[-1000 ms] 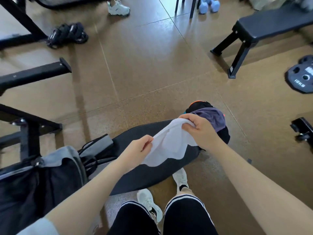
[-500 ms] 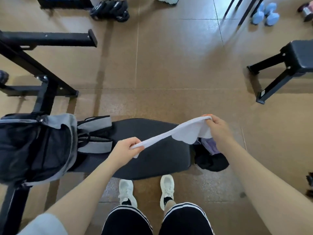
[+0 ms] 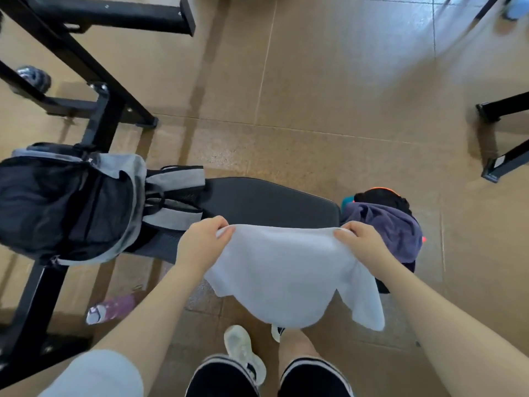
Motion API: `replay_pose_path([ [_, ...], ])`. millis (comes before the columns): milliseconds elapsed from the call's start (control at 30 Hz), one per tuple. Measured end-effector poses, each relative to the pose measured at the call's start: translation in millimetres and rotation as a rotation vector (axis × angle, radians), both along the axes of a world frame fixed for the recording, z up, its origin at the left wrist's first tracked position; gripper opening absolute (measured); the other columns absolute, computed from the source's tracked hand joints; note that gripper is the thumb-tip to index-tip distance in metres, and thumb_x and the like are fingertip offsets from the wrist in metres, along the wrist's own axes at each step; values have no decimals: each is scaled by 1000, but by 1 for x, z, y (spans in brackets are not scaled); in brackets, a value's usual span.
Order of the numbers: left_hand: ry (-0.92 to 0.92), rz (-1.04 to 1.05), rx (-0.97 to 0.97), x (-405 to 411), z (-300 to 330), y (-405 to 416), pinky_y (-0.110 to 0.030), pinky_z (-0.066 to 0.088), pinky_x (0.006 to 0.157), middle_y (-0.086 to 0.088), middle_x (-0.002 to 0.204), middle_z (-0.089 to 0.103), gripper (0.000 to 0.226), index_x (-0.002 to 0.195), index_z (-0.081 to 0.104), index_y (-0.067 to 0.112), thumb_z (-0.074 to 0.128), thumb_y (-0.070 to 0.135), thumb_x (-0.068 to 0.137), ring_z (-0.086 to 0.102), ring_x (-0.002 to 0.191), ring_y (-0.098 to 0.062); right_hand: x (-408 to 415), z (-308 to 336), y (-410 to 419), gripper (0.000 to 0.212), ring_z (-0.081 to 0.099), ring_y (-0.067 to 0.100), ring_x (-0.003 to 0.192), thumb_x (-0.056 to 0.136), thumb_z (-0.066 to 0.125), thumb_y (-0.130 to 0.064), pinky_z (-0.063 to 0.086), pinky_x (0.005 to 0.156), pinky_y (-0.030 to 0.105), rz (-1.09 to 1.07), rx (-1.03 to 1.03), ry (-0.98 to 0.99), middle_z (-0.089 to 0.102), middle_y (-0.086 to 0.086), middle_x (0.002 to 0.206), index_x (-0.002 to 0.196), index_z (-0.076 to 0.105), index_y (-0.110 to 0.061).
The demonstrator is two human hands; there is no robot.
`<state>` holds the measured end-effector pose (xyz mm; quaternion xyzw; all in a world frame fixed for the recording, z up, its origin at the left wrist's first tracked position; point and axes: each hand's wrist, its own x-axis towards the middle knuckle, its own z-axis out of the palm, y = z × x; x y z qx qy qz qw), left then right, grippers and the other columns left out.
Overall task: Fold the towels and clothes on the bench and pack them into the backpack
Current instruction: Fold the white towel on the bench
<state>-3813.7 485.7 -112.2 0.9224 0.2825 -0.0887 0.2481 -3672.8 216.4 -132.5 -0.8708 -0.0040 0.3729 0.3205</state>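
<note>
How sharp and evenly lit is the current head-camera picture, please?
Head view: the white towel and both hands are fairly sharp; the bottle on the floor and the frame's edges are smeared by motion blur; daylight glare washes out the floor at upper right; wide-angle distortion bows the bench.

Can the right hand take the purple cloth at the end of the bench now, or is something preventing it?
Probably not yet. The right hand lies right beside the purple cloth with nothing between them, but it grips a corner of the white towel and would have to let go first.
</note>
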Motion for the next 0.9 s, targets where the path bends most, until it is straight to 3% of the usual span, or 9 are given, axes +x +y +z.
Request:
replay_pose_path([
  [100, 53, 0, 82, 11, -63, 13, -29, 34, 54, 1, 78, 55, 20, 85, 54, 16, 45, 31, 95, 52, 74, -22, 6, -63, 24, 16, 57, 21, 85, 89, 52, -23, 41, 71, 31, 14, -37, -94, 65, 3, 86, 90, 63, -11],
  [233, 81, 52, 132, 27, -156, 28, -36, 44, 66, 0, 87, 54, 19, 90, 47, 18, 34, 31, 94, 53, 77, -27, 18, -160, 56, 18, 53, 23, 82, 93, 49, -23, 36, 65, 29, 40, -35, -199, 62, 7, 88, 94, 61, -11],
  [367, -141, 97, 256, 58, -228, 48, -40, 40, 60, -5, 82, 52, 16, 91, 50, 13, 38, 23, 94, 51, 72, -31, 47, -228, 88, 18, 48, 21, 80, 94, 49, -23, 27, 64, 26, 48, 59, -384, 57, 4, 83, 96, 61, -9],
  [433, -302, 36, 516, 77, -261, 62, -35, 38, 56, -9, 73, 54, 6, 83, 55, 9, 49, 11, 84, 51, 68, -30, 65, -246, 100, 18, 47, 22, 79, 95, 49, -21, 23, 59, 25, 69, 108, -465, 55, 4, 82, 97, 61, -7],
  [500, -375, -10, 730, 92, -286, 65, -36, 39, 66, -10, 80, 59, 17, 88, 58, 9, 52, 2, 74, 47, 86, -29, 79, -260, 104, 20, 51, 23, 87, 95, 50, -21, 26, 62, 23, 90, 127, -524, 60, 7, 92, 106, 60, -7],
  [633, -632, -431, 499, 106, -311, 15, -38, 43, 79, -16, 98, 61, 22, 87, 63, 6, 55, 1, 67, 47, 101, -31, 77, -268, 82, 42, 51, 24, 104, 88, 60, -15, 32, 85, 21, 196, 120, -664, 53, 11, 122, 128, 50, -7],
  [733, -548, -641, 200, 107, -314, -35, -40, 48, 79, -18, 109, 60, 36, 95, 65, 3, 39, 23, 81, 58, 97, -37, 47, -261, 44, 25, 50, 20, 87, 84, 66, -13, 30, 73, 16, 206, 90, -797, 51, 3, 102, 108, 61, -8],
  [800, -415, -642, 41, 109, -312, -60, -39, 38, 96, -18, 129, 50, 56, 116, 58, 3, 27, 38, 86, 48, 116, -34, 20, -259, 18, 8, 45, 13, 70, 81, 69, -15, 31, 67, 21, 224, 74, -784, 46, -6, 82, 87, 63, -14],
  [900, -232, -663, 162, 110, -320, -78, -32, 6, 115, -9, 156, 14, 62, 146, 22, 8, 28, 46, 97, 12, 143, -22, -13, -263, -4, 15, 45, 8, 71, 79, 70, -29, 33, 66, 23, 239, -22, -648, 49, -5, 84, 83, 60, -18],
])
